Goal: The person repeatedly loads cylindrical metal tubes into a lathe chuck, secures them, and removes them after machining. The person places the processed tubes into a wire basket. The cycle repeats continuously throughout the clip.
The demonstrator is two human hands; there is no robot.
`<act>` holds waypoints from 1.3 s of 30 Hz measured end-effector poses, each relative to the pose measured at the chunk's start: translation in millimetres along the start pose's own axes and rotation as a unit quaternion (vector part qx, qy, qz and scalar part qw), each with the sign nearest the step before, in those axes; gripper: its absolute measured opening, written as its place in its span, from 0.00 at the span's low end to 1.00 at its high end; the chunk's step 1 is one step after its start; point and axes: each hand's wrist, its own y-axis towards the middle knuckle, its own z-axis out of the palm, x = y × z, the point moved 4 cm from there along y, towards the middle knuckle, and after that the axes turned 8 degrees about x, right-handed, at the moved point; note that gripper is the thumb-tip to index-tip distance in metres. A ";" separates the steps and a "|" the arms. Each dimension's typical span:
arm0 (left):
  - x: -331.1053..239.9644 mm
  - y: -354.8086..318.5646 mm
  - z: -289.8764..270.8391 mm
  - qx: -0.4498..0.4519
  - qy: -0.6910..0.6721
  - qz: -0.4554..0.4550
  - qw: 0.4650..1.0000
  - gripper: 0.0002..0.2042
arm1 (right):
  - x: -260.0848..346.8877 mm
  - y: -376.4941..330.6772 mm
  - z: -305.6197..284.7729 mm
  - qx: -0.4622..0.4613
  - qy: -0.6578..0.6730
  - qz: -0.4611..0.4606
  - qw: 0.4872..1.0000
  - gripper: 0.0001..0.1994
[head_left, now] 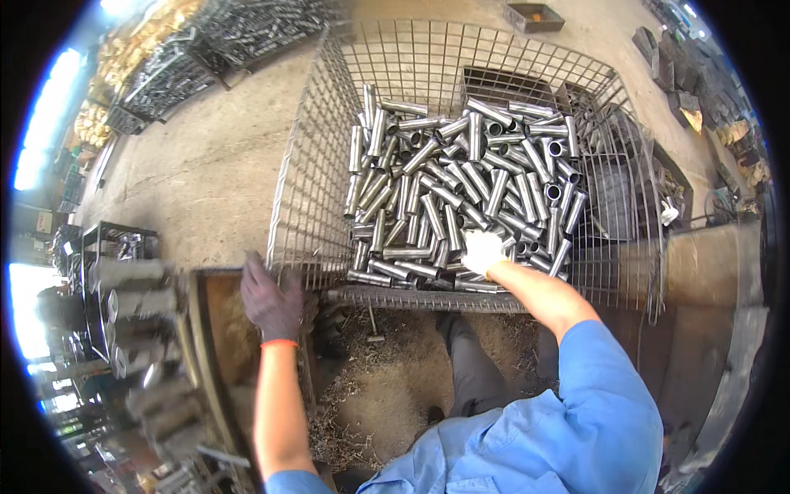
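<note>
A large wire mesh basket (295, 193) stands in front of me, heaped with short shiny metal tubes (429, 216) lying in all directions. My right hand (484, 252), in a white glove, reaches over the basket's near side and touches the tubes at the front of the heap. Glare washes out its fingers, so whether they grip a tube is unclear. Outside the basket's near left corner is my left hand (272, 301), in a dark glove with an orange cuff. Its fingers are apart, slightly blurred, with nothing visible in them, above the edge of a brown bench (229, 329).
Thick metal cylinders (136, 305) lie stacked at the left. Far left, a dark rack (177, 78) holds many metal parts. An open metal box (533, 16) sits on the floor beyond the basket. Metal shavings (370, 403) litter the floor by my legs. Dark bins line the right side.
</note>
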 end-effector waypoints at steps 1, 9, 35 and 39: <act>-5.0 48.7 19.7 0.027 -0.019 -0.024 0.999 0.38 | -10.0 45.8 -10.5 -0.018 -0.046 -0.039 0.998 0.13; -4.1 140.8 87.1 0.276 0.018 -0.160 0.948 0.23 | -87.2 357.8 18.4 0.077 -0.042 0.017 0.996 0.33; -5.8 142.3 83.4 0.285 -0.074 -0.193 0.936 0.21 | 19.6 323.2 -120.1 0.061 -0.404 -0.272 0.871 0.12; -20.1 135.9 57.4 0.142 -0.096 -0.073 0.983 0.32 | 110.5 150.5 -164.6 0.039 -0.242 -0.326 0.913 0.13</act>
